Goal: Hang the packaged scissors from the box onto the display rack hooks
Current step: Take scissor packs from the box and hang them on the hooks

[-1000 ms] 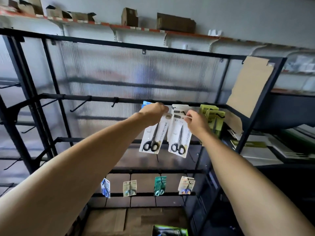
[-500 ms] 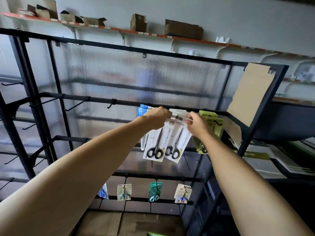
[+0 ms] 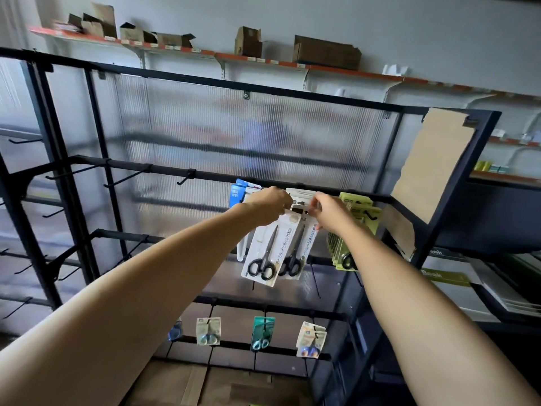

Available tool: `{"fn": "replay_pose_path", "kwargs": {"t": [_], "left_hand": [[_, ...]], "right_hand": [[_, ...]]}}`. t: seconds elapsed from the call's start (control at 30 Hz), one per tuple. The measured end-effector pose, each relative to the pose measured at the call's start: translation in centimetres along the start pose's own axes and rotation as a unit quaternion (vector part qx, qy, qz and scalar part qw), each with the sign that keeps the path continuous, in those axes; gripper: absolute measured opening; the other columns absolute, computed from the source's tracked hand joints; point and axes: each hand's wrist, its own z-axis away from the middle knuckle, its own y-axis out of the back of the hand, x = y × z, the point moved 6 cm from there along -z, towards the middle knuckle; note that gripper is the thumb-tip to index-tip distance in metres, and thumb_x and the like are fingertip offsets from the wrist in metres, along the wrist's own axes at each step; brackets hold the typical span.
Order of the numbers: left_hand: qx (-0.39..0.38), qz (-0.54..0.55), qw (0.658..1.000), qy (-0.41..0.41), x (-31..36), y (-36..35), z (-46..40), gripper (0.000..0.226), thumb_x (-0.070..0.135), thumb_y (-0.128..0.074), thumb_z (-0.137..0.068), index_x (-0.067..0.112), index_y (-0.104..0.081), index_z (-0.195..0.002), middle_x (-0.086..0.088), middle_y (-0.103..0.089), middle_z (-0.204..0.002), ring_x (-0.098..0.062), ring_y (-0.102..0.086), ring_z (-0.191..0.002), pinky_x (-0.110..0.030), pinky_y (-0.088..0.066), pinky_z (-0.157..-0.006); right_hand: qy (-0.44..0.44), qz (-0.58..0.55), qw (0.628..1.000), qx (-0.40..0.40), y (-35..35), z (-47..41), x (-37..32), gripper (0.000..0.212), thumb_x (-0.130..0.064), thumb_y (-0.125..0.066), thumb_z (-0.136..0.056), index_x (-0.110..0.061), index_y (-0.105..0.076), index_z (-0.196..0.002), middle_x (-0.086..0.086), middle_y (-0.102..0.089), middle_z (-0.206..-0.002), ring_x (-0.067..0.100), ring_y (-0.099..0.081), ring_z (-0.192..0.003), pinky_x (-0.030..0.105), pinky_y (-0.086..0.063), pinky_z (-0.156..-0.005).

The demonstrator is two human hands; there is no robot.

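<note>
two white scissor packs [image 3: 273, 253] hang overlapped at the rack's upper bar [image 3: 164, 169], tops up by the hook. the left hand [image 3: 268, 206] and right hand [image 3: 329, 212] each pinch a top corner with curled fingers. green packs [image 3: 355, 227] hang just right.

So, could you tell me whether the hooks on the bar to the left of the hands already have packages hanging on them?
No, the hooks on that bar left of the left hand stick out bare.
</note>
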Motion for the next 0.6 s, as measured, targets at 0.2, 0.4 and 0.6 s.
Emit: {"fn": "replay_pose_path", "kwargs": {"t": [0.2,0.4,0.6], "left_hand": [[0.026,-0.016,0.999,0.016,0.1,0.3,-0.4,0.018,0.009,-0.057,-0.093,0.022,-0.068,-0.1,-0.003,-0.066,-0.094,-0.026,-0.063,-0.08,-0.029,-0.046,-0.059],[0.023,0.019,0.999,0.022,-0.3,0.1,-1.3,0.023,-0.002,-0.054,-0.089,0.017,-0.065,-0.091,0.005,-0.054,-0.073,-0.02,-0.056,-0.067,-0.022,-0.037,-0.049],[0.022,0.027,0.999,0.008,-0.5,0.1,-1.5,0.019,0.001,-0.057,-0.09,0.018,-0.064,-0.086,0.007,-0.054,-0.073,-0.015,-0.054,-0.066,-0.022,-0.04,-0.052]], "right_hand": [[0.011,0.039,0.998,0.043,0.2,-1.4,0.1,0.005,-0.022,-0.059,-0.095,-0.022,-0.061,-0.091,-0.001,-0.067,-0.091,0.018,-0.066,-0.073,0.039,-0.055,-0.072],[-0.003,0.116,0.983,0.146,0.3,-2.2,-0.4,0.011,-0.007,-0.059,-0.088,-0.014,-0.055,-0.081,0.002,-0.054,-0.098,0.022,-0.053,-0.081,0.034,-0.047,-0.067],[-0.008,0.093,0.987,0.132,0.0,-1.9,0.5,0.015,0.004,-0.045,-0.087,-0.01,-0.049,-0.09,0.008,-0.055,-0.107,0.021,-0.052,-0.087,0.039,-0.049,-0.073]]}}
